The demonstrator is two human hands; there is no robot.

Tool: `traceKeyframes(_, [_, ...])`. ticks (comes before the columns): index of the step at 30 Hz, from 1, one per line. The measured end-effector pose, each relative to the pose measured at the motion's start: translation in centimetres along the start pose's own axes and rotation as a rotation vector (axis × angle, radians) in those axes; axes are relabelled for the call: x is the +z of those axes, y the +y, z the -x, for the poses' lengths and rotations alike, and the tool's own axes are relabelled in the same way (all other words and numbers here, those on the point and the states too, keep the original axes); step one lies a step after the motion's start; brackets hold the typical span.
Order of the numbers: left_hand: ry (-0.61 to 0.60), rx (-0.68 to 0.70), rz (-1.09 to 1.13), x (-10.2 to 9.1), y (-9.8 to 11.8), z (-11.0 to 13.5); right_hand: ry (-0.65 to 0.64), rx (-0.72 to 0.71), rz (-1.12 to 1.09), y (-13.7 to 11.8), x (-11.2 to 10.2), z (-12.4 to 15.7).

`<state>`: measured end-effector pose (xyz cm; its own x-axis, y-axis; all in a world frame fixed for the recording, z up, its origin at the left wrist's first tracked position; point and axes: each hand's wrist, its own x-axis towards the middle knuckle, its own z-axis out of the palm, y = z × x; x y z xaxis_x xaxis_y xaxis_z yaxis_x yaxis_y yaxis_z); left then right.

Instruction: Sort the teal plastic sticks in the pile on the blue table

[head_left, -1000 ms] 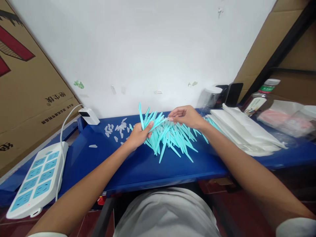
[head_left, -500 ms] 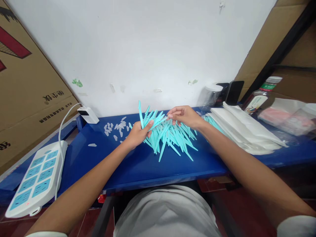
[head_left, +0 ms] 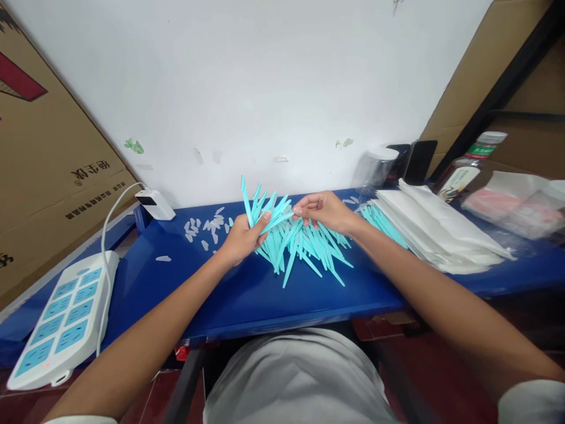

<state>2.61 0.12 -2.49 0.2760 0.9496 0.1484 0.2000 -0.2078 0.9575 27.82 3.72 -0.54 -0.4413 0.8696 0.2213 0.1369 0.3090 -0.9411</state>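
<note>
Left hand: I see the left hand (head_left: 242, 237) closed around a fan of turquoise sticks (head_left: 253, 203), thumb pressed across them.
Right hand: I see the right hand (head_left: 324, 211) with thumb and fingertips pinching the whitish tip of one stick (head_left: 281, 219) that reaches across from the fan.
Loose pile: more sticks (head_left: 304, 250) lie on the desk (head_left: 247, 303), below and between both hands.
Pale slips: I find small translucent pieces (head_left: 215, 222) scattered left of the left hand.

Soft, diffuse light — stretched edges
</note>
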Motion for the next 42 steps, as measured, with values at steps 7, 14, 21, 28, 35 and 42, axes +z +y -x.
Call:
traceKeyframes(7, [-0.001, -0.028, -0.006, 0.3, 0.3, 0.0, 0.030, -0.037, 0.237, 1.2, -3.4, -1.1])
traceKeyframes(14, [-0.030, 0.013, -0.115, 0.3, 0.2, 0.1, 0.334, 0.283, 1.163, 6.3, -13.6, -1.4])
traceKeyframes(21, [-0.013, 0.027, -0.111, 0.1, -0.1, -0.1, 0.220, 0.448, 1.128, 8.3, -14.8, -1.7])
traceKeyframes(28, [-0.011, 0.026, -0.107, 0.2, -0.2, 0.0, 0.287, 0.353, 1.003, 6.1, -13.4, -1.7])
traceKeyframes(35, [-0.006, 0.016, -0.122, 0.1, -0.2, -0.1, 0.191, -0.022, 0.160, 1.1, -6.7, -1.1])
traceKeyframes(42, [-0.010, 0.021, -0.098, 0.1, -0.3, -0.2, 0.077, -0.089, 0.066, 0.5, -3.4, -0.9])
